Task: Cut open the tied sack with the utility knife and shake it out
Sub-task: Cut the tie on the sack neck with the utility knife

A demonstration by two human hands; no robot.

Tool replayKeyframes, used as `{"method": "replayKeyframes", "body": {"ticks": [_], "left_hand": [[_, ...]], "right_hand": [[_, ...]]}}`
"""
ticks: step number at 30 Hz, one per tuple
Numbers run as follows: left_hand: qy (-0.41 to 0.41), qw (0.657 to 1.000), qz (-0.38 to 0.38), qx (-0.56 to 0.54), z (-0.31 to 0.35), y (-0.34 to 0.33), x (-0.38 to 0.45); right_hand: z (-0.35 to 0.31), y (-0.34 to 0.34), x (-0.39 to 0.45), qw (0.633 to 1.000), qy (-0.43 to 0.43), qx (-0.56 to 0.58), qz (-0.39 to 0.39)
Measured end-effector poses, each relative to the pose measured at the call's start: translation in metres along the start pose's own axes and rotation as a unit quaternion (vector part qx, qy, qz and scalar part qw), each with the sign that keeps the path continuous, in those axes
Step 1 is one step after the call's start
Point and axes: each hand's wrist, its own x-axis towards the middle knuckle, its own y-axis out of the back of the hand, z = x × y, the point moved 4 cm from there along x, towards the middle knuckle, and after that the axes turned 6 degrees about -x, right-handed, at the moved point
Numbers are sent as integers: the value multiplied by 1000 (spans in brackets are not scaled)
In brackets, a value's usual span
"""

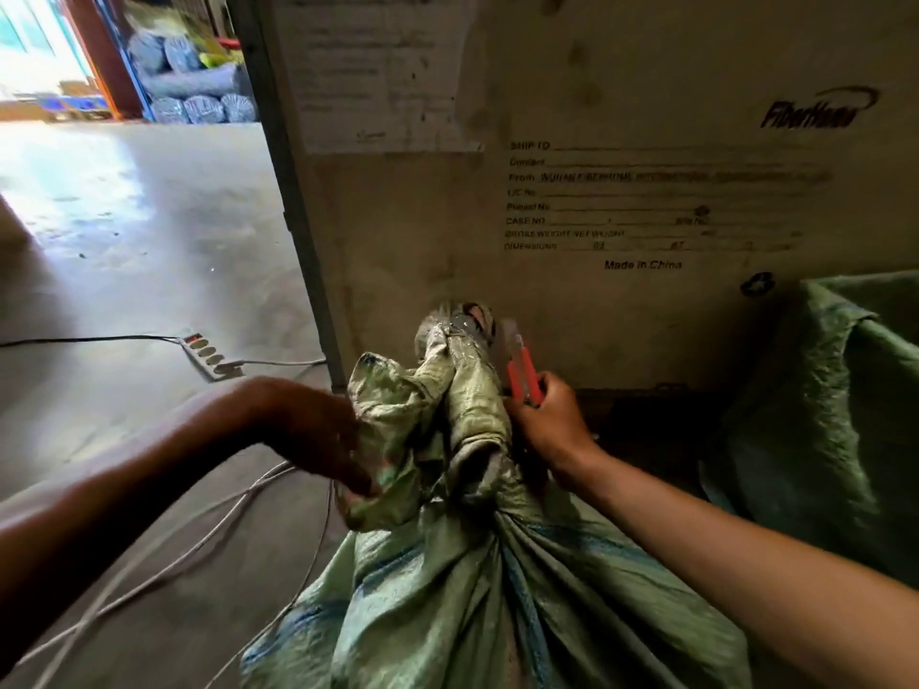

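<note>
Far left: concrete floor point(149, 271), bright doorway glare, grey bundled rolls point(196, 82) stacked at the back. A power strip point(211, 358) lies on the floor with a dark cord running left. Pale cables point(164, 549) trail across the floor under the left forearm.

Left hand point(318, 430) comes in from the lower left, fingers point(355, 477) spread loose and pressing on a folded flap of the sack, not clamped around anything.

Centre: green woven sack point(447, 589) stands on the floor right below the camera, its neck bunched and twisted upward, knotted tip point(460, 330) near the carton. Fabric dirty, blue stripes lower down.

Right hand point(547, 420) is just right of the neck, fingers closed around an orange utility knife point(524, 372). Blade end points up and touches the twisted neck just below the knot; blurred, so the exact blade contact is unclear.

Behind: large cardboard carton point(621, 191) with printed shipping fields and "Made in China". Far right: another green sack point(835, 415), slumped against the carton, apart from the tied one.
</note>
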Motion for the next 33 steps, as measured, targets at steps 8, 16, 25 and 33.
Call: {"method": "replayKeyframes", "body": {"ticks": [8,16,25,33], "left_hand": [[13,861,167,-481,70,-4,27],[92,651,178,-732,42,-79,99],[105,621,218,-745,33,-68,112],[51,602,233,-762,36,-41,105]], "right_hand": [[10,-11,-9,996,-67,56,-19],[28,-8,-35,987,-23,-64,-142],[56,21,-56,981,30,-157,-111],[16,41,-56,957,129,-234,-116]]}}
